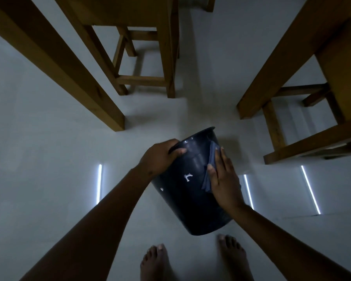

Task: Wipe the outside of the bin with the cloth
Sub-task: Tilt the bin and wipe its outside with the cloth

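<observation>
A dark blue plastic bin is held above the floor, tilted with its mouth pointing away from me and its base toward my feet. My left hand grips the rim on the left side, thumb over the edge. My right hand lies flat on the right of the bin's outer wall, pressing a dark blue cloth against it. Most of the cloth is hidden under the palm; folds show at the fingertips and beside the thumb.
Wooden table legs stand left and right ahead of me, with a wooden stool between them and another frame at the right. My bare feet stand on the glossy pale floor, which shows light reflections.
</observation>
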